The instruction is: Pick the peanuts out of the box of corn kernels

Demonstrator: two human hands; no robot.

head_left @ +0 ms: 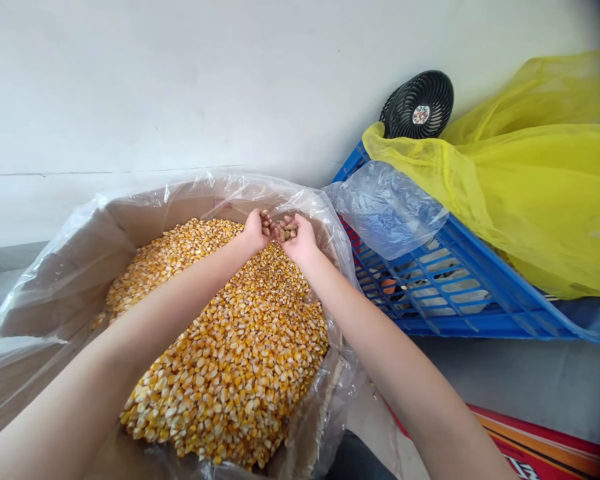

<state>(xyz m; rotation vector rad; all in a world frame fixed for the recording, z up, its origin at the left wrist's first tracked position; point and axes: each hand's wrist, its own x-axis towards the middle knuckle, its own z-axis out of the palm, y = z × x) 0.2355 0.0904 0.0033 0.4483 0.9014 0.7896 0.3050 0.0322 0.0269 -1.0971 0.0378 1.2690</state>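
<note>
Loose dried corn kernels (240,333), yellow and whitish, fill much of a cardboard box (125,217) lined with a clear plastic bag (93,207). Over the far side of the corn, my left hand (254,230) and my right hand (303,240) are held close together with fingers curled. Small tan lumps that look like peanuts in the shell (289,232) rest in my right palm. A few similar ones show at the fingers of my left hand. The undersides of both hands are hidden.
To the right stands a blue plastic crate (460,280) with clear plastic (390,207) draped over its edge. Yellow mesh cloth (540,193) covers its top. Behind sits a black fan (420,107) against the white wall (180,87). A red and orange package (540,440) lies at lower right.
</note>
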